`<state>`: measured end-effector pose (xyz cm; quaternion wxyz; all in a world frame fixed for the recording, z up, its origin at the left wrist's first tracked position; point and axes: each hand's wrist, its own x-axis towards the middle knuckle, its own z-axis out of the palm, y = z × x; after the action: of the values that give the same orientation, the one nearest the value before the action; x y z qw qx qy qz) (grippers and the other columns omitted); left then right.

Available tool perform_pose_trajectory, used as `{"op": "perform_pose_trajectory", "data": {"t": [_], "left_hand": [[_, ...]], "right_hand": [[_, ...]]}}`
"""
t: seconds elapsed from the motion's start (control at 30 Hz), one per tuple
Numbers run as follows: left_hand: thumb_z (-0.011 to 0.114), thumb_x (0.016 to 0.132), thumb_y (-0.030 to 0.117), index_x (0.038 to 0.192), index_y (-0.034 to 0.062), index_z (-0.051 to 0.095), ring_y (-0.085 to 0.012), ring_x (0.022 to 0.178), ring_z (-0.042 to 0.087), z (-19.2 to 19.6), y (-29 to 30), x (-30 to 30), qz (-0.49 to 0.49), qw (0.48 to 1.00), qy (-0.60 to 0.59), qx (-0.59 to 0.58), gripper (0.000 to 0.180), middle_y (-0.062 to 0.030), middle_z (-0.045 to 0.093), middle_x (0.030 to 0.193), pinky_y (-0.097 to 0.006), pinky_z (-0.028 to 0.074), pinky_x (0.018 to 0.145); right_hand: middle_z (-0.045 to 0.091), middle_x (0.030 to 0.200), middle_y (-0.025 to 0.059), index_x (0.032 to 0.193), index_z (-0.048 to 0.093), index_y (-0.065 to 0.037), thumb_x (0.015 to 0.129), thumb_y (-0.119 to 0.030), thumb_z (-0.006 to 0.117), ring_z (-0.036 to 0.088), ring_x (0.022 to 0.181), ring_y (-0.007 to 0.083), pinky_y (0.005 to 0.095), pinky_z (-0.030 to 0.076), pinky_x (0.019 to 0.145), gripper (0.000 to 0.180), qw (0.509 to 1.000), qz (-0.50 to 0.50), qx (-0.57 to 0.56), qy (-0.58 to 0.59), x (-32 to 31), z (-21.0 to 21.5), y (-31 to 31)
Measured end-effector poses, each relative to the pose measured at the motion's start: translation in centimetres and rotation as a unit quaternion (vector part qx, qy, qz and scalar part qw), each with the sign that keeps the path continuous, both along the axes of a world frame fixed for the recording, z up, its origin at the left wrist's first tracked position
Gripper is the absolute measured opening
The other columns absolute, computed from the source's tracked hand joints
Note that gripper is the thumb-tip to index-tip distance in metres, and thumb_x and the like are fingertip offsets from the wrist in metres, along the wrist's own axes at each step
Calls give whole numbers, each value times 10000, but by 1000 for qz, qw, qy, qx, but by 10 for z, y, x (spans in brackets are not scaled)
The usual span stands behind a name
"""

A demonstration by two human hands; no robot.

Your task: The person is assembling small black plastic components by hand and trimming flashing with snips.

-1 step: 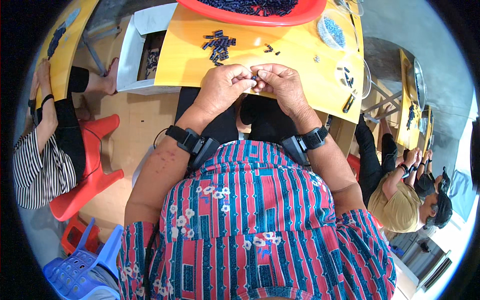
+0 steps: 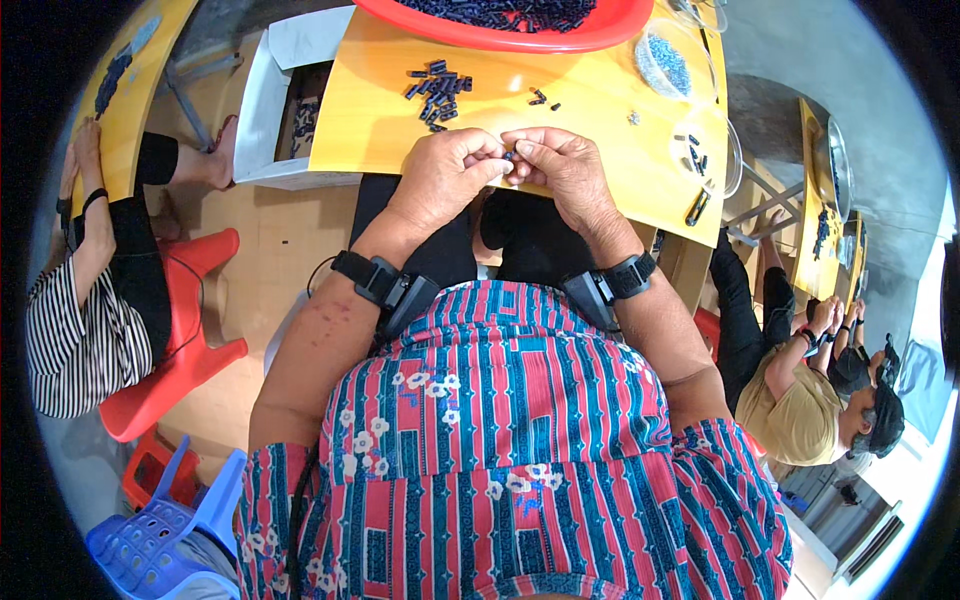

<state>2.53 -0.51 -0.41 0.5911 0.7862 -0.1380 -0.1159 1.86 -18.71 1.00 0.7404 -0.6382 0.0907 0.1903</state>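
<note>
The left hand (image 2: 458, 175) and right hand (image 2: 562, 168) meet, fingertips pinched on a small dark piece (image 2: 509, 157) between them, about equally near both; its long axis is hidden. Beyond the grip, leftward on the desk (image 2: 590, 75), lie loose black pieces (image 2: 438, 98); farther, a red basin (image 2: 540, 41).

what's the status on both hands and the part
Left hand and right hand meeting, pinching small dark part. Part by table's near edge. Dark pile beyond left hand, not blocking.

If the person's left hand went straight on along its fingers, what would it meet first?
Probably the small, dark, rounded piece at its fingertips, then the bare right hand; exact depth there is unclear.
</note>
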Motion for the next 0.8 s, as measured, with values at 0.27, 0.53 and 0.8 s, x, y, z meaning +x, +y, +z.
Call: {"op": "perform_pose_trajectory", "data": {"t": [0.27,0.53,0.8], "left_hand": [[695,807,102,848,16,661,-97,678,625,-4,-1,0,3,1000,-1,-2,102,-47,664,730,-249,502,628],[665,840,83,858,2,655,-71,701,625,-2,0,1,-4,1000,-8,6,83,-32,664,741,-233,507,647],[676,831,112,849,0,654,-62,648,561,3,0,1,-5,1000,-10,3,116,-17,628,700,-238,474,609]], "right_hand": [[628,727,31,999,661,27,894,-74,618,583,633,94,224,520,632,152,1000,-23,-1,7,-1,6,5],[652,753,34,981,677,37,888,-45,609,585,657,89,217,509,648,141,996,-2,-59,-71,1,4,3],[641,830,47,950,687,44,876,-2,586,616,705,105,231,523,684,134,981,34,-121,-150,3,2,-1]]}}
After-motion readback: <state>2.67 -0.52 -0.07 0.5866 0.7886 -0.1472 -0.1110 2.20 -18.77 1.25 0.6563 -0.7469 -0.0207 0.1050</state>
